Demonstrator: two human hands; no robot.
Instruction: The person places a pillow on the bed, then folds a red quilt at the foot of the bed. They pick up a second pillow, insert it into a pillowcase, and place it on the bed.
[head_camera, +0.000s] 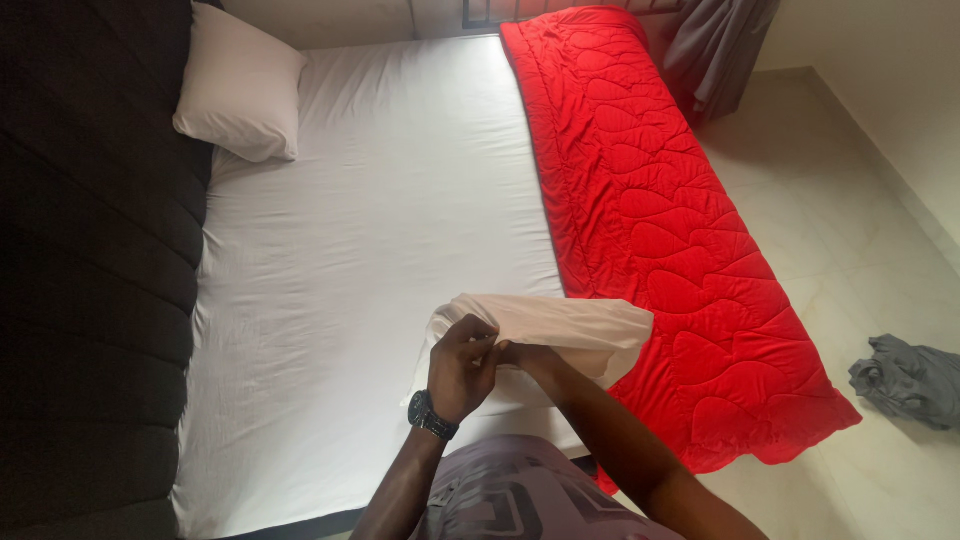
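Standing at the side of the bed (330, 250), you look down at your own two hands, which meet over the near edge of the mattress. Your left hand (462, 365), with a dark watch (432, 415) on its wrist, has its fingers (478, 335) curled closed on the open edge of a white pillowcase (560, 330). Your right hand (520, 355) is mostly hidden behind the left and the cloth; it seems to pinch the same edge, though you cannot tell its grip for sure. The pillowcase hangs bunched and limp in front of you, above the white sheet and touching the near part of a red quilted blanket (660, 230), which lies along the right side of the bed. A white pillow (240, 85) rests at the far left corner, against a dark padded headboard (90, 250). On the pale tiled floor (860, 200) to the right lies a crumpled grey cloth (910, 380), well apart from the bed, and a grey curtain (715, 50) hangs at the top. The pillowcase looks light, thin and very soft; it will sag and fold wherever it is not supported, so the firmest hold is likely at the hemmed opening or the corners.
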